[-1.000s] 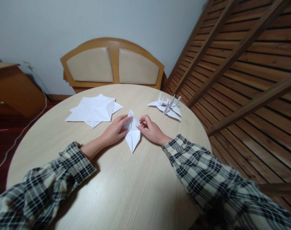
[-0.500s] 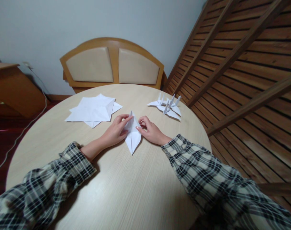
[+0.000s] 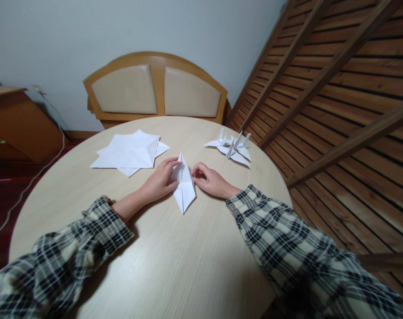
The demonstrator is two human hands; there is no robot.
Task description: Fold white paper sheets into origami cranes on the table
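Main diff vs 0.5 s ago: R hand (image 3: 211, 180) has pulled back a touch to the right. Its thumb lay on the face of the paper (image 3: 187, 192) then; now it's off the face, at the R edge, tips bunched narrow beside index. Can't tell if a layer is pinched there. R sleeve (image 3: 288, 239) slid slightly right w/ it. Upper half of paper looks narrower on the R side now, lower half abt same. L hand (image 3: 158, 179) approx unchanged: holds paper by its L side, fingers over upper part, thumb at mid-left edge, moderate gap btwn them. Paper is a long diamond w/ a centre crease, on table (image 3: 175, 266), btwn the hands, one tip twd the person, other twd far edge. Counts: 1 paper in work; cranes (image 3: 234, 155) look like 3, far right, overlapping so not 100%; sheets (image 3: 131, 150) far left, min 2, stacked askew, exact no. unclear; 1 round table; 1 headboard (image 3: 160, 88) behind it w/ 2 cream panels (image 3: 125, 91); 1 cabinet (image 3: 25, 126) + 1 white cable (image 3: 29, 182) at left; 2 plaid sleeves incl. L sleeve (image 3: 85, 243). Cranes + sheets same spots as before.
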